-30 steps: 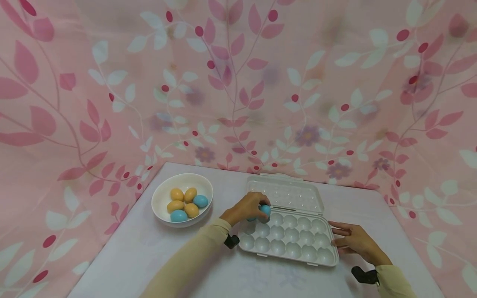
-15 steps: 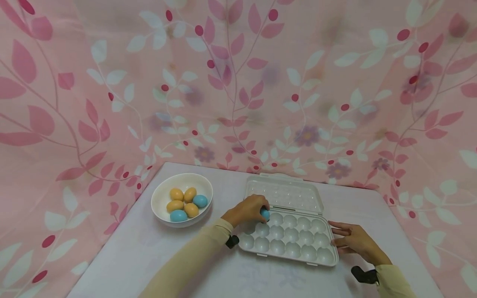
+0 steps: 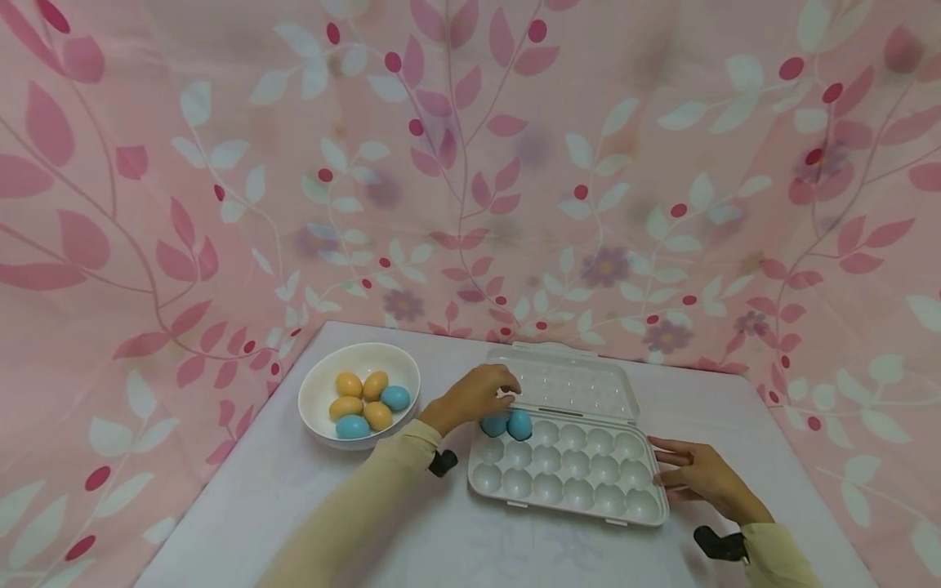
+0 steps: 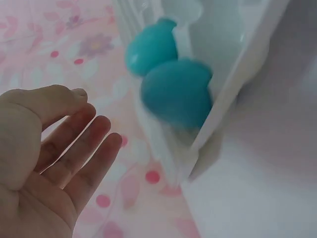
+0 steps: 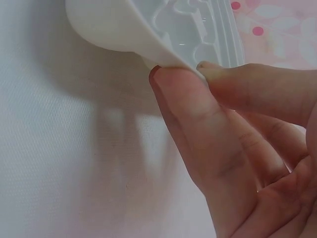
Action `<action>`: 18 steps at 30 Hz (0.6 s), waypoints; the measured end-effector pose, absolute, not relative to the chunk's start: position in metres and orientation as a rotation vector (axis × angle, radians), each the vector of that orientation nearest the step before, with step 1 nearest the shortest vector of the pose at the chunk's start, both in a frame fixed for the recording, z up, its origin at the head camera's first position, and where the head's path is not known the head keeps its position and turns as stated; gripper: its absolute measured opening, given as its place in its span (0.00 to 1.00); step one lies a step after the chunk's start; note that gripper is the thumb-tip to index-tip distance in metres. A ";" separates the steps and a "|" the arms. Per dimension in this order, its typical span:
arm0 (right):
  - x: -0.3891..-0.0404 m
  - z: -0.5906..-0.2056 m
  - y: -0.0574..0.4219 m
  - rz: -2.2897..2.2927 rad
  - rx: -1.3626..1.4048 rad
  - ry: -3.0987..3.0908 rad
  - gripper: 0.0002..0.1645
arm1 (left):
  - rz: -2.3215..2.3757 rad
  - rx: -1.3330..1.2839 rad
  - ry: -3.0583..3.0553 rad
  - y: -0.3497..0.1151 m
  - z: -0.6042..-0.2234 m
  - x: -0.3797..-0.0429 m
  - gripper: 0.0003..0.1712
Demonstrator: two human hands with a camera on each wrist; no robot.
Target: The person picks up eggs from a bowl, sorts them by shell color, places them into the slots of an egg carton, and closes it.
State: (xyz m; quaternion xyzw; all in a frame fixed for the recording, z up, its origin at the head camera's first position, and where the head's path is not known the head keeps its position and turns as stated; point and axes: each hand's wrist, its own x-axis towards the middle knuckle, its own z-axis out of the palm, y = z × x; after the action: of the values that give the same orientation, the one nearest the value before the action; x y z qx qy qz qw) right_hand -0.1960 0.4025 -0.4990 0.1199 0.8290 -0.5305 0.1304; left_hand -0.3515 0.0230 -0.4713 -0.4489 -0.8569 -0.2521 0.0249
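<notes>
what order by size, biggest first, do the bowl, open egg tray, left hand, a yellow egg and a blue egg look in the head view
1. Egg tray
2. Bowl
3. Left hand
Unranked, smallest: yellow egg and blue egg look alike

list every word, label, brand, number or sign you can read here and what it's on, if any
None: no word, label, brand, number or sign can be read in any view.
The egg tray, blue eggs, yellow eggs and white bowl show no readable lettering.
The floral backdrop carries only a printed plant pattern.
The black wrist pieces are too small to tell.
</notes>
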 end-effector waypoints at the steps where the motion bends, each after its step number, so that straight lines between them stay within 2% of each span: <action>1: -0.196 -0.499 0.403 -1.537 0.340 2.411 0.48 | -0.789 -1.390 -2.626 0.017 -0.466 -0.353 0.10; 11: -0.197 -0.495 0.403 -1.563 0.287 2.402 0.48 | -0.629 -1.336 -2.610 -0.070 -0.421 -0.384 0.06; 18: -0.193 -0.497 0.405 -1.522 0.282 2.428 0.48 | -0.612 -1.239 -2.846 -0.136 -0.413 -0.405 0.06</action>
State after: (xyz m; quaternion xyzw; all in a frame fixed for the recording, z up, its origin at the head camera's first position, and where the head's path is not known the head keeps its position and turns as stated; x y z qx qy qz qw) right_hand -0.1927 0.4046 -0.4971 0.0970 0.8360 -0.5240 0.1308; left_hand -0.4050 -0.1363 -0.4134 -0.3917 -0.8994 -0.1935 -0.0111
